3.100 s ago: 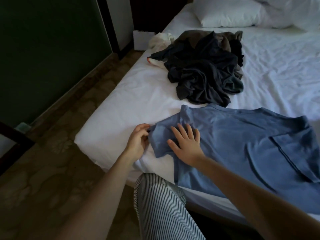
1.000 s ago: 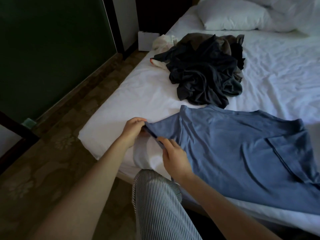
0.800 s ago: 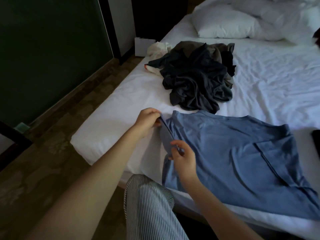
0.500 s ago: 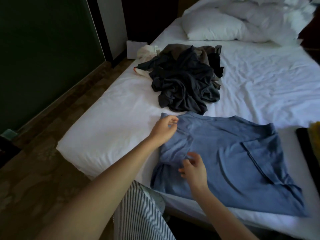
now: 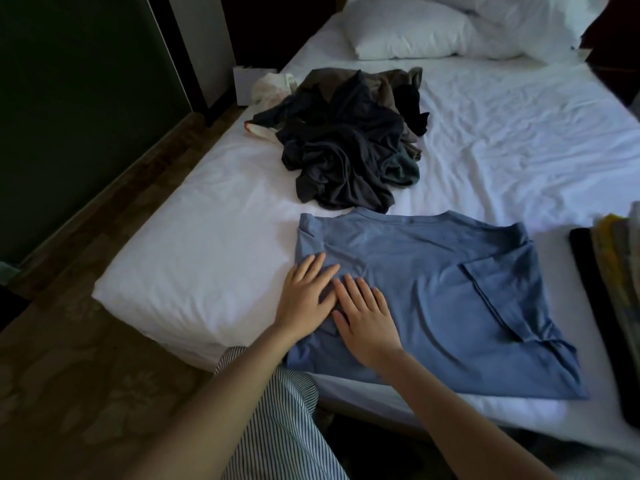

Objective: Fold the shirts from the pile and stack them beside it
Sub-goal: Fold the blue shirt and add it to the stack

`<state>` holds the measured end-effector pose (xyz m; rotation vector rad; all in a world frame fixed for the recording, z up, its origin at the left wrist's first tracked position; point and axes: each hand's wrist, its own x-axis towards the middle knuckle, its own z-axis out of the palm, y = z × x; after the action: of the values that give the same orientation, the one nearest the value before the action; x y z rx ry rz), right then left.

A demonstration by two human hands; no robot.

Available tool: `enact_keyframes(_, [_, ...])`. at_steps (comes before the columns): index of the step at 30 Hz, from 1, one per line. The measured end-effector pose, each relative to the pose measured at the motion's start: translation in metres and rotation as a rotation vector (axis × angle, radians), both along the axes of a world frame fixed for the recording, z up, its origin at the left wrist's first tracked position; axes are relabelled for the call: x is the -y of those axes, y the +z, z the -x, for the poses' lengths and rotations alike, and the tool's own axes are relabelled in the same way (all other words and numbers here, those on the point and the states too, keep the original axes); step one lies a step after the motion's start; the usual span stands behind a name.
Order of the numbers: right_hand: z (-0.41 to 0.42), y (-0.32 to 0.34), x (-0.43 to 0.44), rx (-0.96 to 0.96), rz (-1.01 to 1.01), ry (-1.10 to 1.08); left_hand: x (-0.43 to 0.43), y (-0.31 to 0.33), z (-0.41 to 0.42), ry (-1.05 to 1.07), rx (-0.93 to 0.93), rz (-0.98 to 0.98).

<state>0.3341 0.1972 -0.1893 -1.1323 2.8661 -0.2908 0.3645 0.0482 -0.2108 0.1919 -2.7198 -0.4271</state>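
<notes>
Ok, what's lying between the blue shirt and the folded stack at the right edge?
Nothing: in the head view only a bare strip of white sheet separates the blue shirt from the folded stack. They don't touch.

A bedroom in a home: a bed (image 5: 221,216) with a rumpled white sheet, pillows (image 5: 408,32) at its head, a pile of clothes (image 5: 346,140) lying on it, and patterned flooring (image 5: 69,375) beside it.

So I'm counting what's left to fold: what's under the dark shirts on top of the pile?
Brown, black and pale cloth edges show beneath the pile; anything deeper is covered.
</notes>
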Motion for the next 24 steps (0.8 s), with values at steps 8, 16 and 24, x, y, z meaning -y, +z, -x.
enact_keyframes(8, [-0.046, 0.008, 0.009, -0.159, 0.369, 0.243, 0.047, 0.047, 0.01, 0.409, 0.005, -1.168])
enact_keyframes(16, [-0.076, 0.0, 0.048, -0.012, 0.02, 0.137, 0.053, 0.084, 0.048, 0.432, 0.357, -1.369])
enact_keyframes(24, [-0.051, 0.01, 0.025, 0.259, 0.389, 0.195, 0.056, 0.072, 0.062, 0.476, 0.381, -1.22])
